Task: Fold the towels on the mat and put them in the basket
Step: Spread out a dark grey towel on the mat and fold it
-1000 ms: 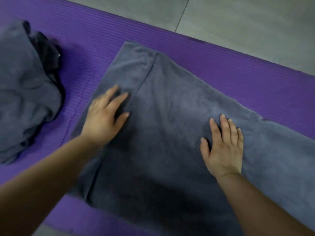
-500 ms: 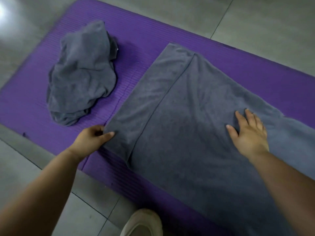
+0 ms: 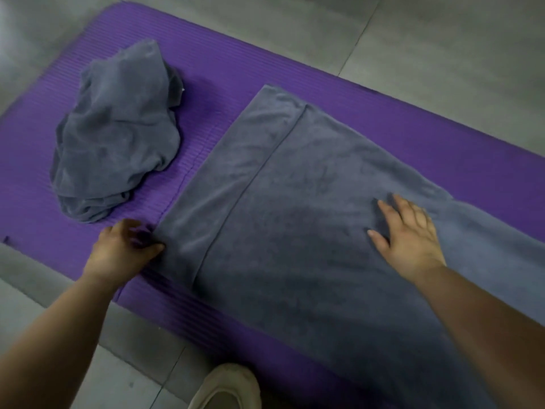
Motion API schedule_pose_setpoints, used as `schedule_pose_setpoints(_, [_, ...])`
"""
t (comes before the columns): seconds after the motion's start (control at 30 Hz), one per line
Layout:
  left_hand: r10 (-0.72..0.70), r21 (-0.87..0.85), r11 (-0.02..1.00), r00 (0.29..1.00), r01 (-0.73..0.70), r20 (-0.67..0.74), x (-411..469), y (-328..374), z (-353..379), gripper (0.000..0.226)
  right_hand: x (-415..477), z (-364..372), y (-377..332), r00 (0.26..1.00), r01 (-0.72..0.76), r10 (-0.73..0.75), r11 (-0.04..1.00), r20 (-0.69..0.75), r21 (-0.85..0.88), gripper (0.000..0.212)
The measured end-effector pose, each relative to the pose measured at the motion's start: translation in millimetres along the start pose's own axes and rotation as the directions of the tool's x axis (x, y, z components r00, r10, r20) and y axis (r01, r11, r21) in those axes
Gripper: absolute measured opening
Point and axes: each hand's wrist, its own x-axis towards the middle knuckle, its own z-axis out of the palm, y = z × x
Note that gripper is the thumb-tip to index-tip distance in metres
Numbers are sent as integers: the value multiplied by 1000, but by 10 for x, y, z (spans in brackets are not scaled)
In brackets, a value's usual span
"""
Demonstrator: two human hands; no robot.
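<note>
Head view: plush grey towel (image 3: 295, 231) spread flat on ribbed purple foam mat (image 3: 212, 69).
Right hand (image 3: 410, 237) presses it, fingers spread. Left hand (image 3: 124, 252) curls at its near corner; whether it pinches is unclear. Crumpled towel heap (image 3: 115, 134) lies beyond the left hand.

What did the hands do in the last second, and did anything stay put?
The left hand slid off the top of the flat towel, back to its near left corner, where its fingers now curl on the edge. The right hand stayed pressed flat on the towel. The crumpled pile and the purple mat did not move.
</note>
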Motion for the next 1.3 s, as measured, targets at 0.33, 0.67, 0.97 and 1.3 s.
schedule_pose_setpoints(0.33, [778,268,367,451,-891,437,-566,2025,965,64,-334,-616,1668,954,-274,276,961,119,-27,53])
schedule_pose_setpoints(0.67, [738,348,292,441,-891,512,-1166,3748,1698,44,-703,-192,2943,913,-384,404,897,-59,218,39])
schedule_pose_setpoints(0.97, [644,330,631,711,-702,281,-1367,4022,2371,32,-384,-195,3110,941,-316,336,916,-43,247,42])
schedule_pose_setpoints(1.3, [718,378,406,546,-832,432,-1241,4009,2298,42,-429,-162,3141,910,-308,381,886,-166,346,19])
